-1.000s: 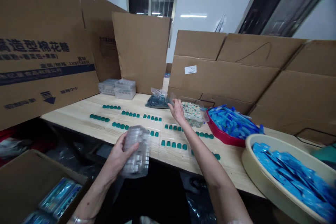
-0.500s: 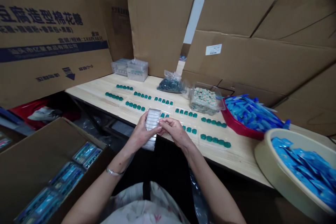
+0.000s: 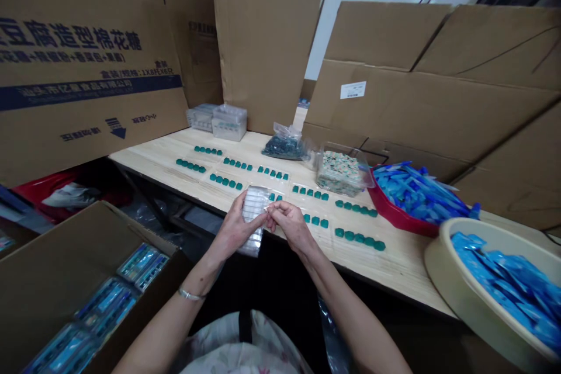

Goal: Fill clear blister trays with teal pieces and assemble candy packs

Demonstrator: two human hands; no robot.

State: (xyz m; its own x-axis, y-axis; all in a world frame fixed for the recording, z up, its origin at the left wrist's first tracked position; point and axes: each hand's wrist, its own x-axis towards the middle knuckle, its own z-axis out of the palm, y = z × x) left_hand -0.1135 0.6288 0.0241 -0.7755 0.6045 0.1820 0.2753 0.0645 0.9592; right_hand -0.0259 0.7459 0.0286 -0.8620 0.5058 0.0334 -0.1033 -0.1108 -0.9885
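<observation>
The left hand (image 3: 236, 229) grips a clear plastic tray (image 3: 253, 208), and the right hand (image 3: 291, 226) pinches its side, right over the table's front edge (image 3: 394, 280).

hands (image 3: 235, 229) | both now on clear plastic tray (image 3: 252, 210) | was left only

Cardboard carton (image 3: 87, 52): is displaying 豆腐造型棉花糖 in dark blue print and, on a blue band, 食品有限公司. White label (image 3: 353, 90): is showing print too small to read.
</observation>
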